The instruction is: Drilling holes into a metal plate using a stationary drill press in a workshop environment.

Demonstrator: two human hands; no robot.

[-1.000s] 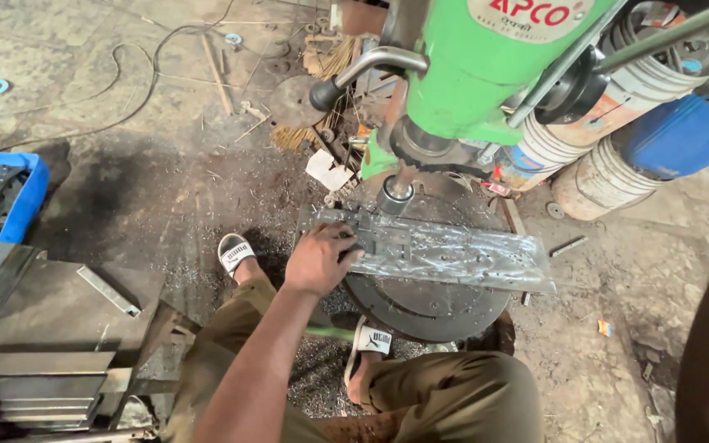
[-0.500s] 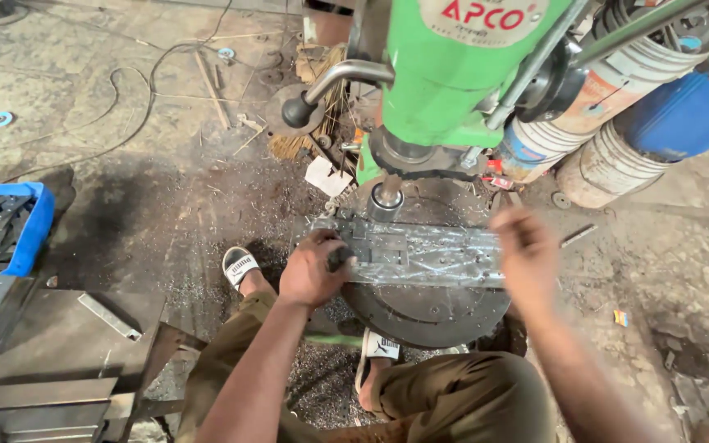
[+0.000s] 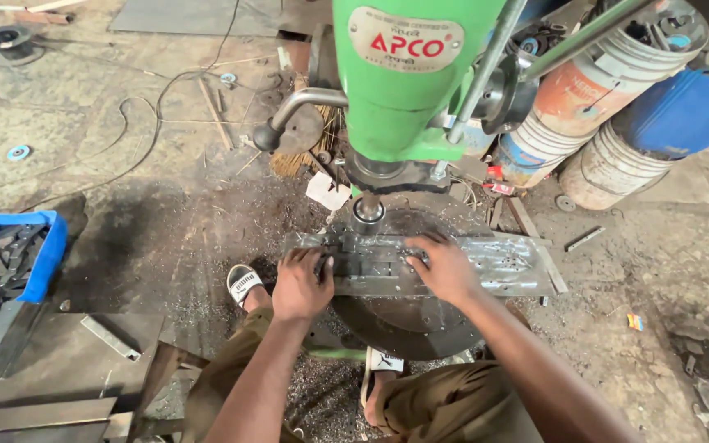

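The drill press is bright green, with a silver-and-red oval plate on its head and a grey lever ending in a black knob. The metal plate beneath it is dull silver-grey, scuffed and dotted with holes, lying on a dark grey round counter. The crate at the left is vivid blue, filled with grey steel strips. One bucket is orange and white with a blue band; the drum beside it is deep blue. The sandal is white with black marking. The trousers are olive-brown. The floor is grey-brown, blackened near the machine.
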